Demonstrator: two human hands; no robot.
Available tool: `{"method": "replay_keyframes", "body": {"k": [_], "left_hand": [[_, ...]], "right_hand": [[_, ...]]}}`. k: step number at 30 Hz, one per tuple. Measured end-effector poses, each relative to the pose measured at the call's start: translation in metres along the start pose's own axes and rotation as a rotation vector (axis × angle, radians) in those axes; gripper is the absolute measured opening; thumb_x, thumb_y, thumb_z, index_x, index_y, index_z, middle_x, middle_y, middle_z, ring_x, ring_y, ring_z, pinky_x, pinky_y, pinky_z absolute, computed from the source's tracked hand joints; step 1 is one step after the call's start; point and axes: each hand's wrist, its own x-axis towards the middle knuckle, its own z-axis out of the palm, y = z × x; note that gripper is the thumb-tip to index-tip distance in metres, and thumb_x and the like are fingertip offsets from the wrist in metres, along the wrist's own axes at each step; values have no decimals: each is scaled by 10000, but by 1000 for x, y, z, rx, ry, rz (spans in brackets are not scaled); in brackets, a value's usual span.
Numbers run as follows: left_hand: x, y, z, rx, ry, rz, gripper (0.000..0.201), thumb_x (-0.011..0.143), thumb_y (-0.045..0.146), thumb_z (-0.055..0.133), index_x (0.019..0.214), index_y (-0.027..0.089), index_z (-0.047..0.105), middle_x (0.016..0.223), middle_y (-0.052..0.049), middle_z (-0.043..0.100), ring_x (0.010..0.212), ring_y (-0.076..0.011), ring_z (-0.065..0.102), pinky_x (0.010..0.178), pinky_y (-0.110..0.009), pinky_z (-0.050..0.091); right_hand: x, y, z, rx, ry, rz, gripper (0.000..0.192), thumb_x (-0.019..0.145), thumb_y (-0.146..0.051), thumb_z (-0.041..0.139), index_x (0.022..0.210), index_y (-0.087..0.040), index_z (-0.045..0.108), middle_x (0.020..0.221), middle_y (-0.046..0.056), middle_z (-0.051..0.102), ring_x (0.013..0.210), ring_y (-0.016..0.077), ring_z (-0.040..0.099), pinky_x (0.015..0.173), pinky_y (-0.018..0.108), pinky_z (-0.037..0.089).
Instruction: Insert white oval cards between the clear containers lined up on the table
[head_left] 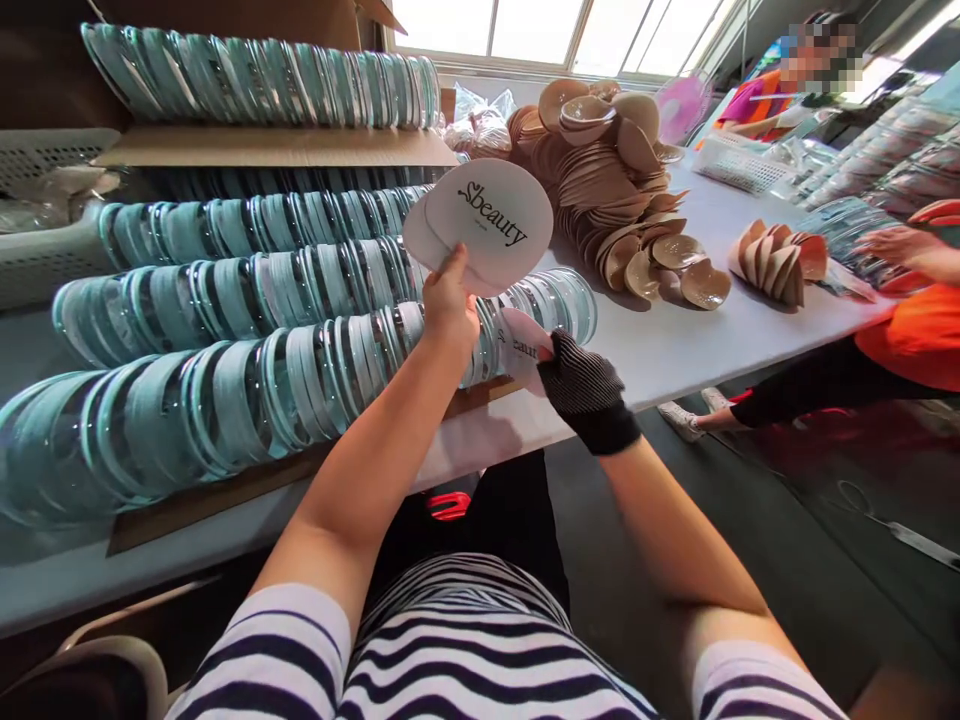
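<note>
Fingers of the left hand pinch a few round printed cards above the rows of teal cases, the gloved right hand holding another card at the front row's end, many cases seemingly unfilled.

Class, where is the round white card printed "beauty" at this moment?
In the head view, centre frame, the white card is held up in the left hand, above the rows of teal cases.

striped black-and-white short sleeves, arms bare below. left hand ungloved. right hand in dark ribbed glove, black cuff.
</note>
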Motion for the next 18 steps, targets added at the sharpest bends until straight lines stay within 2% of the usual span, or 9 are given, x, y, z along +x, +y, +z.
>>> {"method": "replay_keyframes", "body": {"k": [3, 7, 10, 15, 17, 18], "left_hand": [[2, 0, 0, -12, 3, 19, 341, 904, 164, 650, 1237, 237, 637, 1298, -38, 684, 1257, -198, 610, 1089, -364, 488], [5, -3, -1, 2, 5, 16, 268, 898, 145, 652, 1156, 215, 664, 1230, -37, 714, 1265, -199, 603, 1088, -363, 485], [5, -5, -3, 18, -3, 15, 238, 885, 157, 675, 1115, 221, 668, 1228, -26, 714, 1265, -192, 601, 1104, -368, 470], [3, -1, -1, 10, 3, 5, 243, 902, 138, 644, 1133, 214, 651, 1250, -34, 703, 1269, -191, 599, 1073, -349, 499], [2, 0, -1, 8, 10, -3, 262, 899, 136, 647, 1147, 218, 651, 1254, -38, 701, 1277, -204, 593, 1082, -363, 495], [1, -1, -1, 9, 13, -3, 263, 893, 137, 655, 1144, 219, 655, 1251, -39, 703, 1281, -210, 590, 1088, -369, 489]], "right_hand": [[19, -2, -8, -5, -91, -58, 432, 1004, -433, 315, 1236, -155, 551, 904, 130, 722, 739, 233, 669, 574, 284, 326], [17, 7, -17, -8, -82, -90, 348, 989, -384, 334, 1124, -173, 575, 844, 97, 712, 714, 221, 658, 582, 279, 300], [22, 2, -7, 44, -50, -106, 316, 978, -334, 353, 1104, -164, 588, 900, 104, 717, 757, 213, 657, 595, 288, 289], [42, -16, 20, 119, -85, -165, 343, 974, -282, 331, 1067, -154, 636, 934, 133, 719, 777, 208, 642, 624, 295, 304], [43, -14, 26, 251, -132, -152, 325, 953, -290, 358, 999, -159, 653, 881, 125, 709, 731, 192, 615, 614, 285, 319], [41, -10, 28, 381, -200, -144, 306, 934, -297, 382, 983, -156, 650, 820, 110, 696, 681, 179, 592, 596, 277, 331]]}}
